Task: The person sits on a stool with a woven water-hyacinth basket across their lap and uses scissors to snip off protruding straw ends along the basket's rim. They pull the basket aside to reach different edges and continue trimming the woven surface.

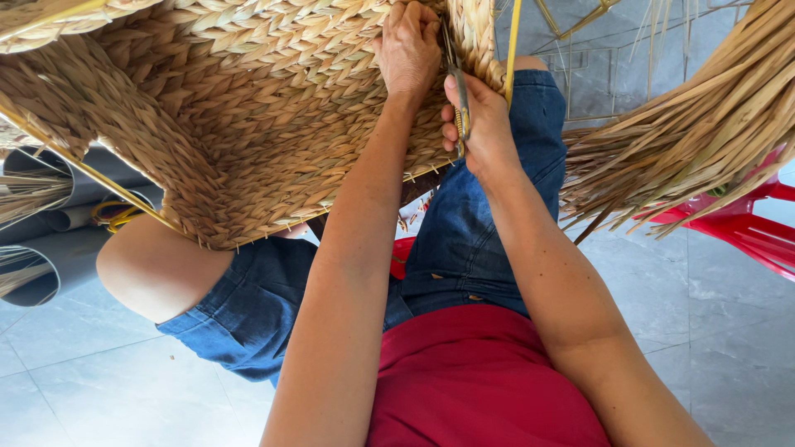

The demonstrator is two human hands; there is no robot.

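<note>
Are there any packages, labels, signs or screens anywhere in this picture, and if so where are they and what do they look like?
None in view: no package, label, sign or screen shows.
What is there: a woven straw basket over the person's knees, gripped by the left hand; the right hand holding a thin metal tool; loose straw; grey pipes.

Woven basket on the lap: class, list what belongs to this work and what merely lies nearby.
In use:
woven basket
left hand gripping its edge
right hand holding a metal tool

Lying about:
loose straw bundle
red plastic chair
grey pipes
</note>
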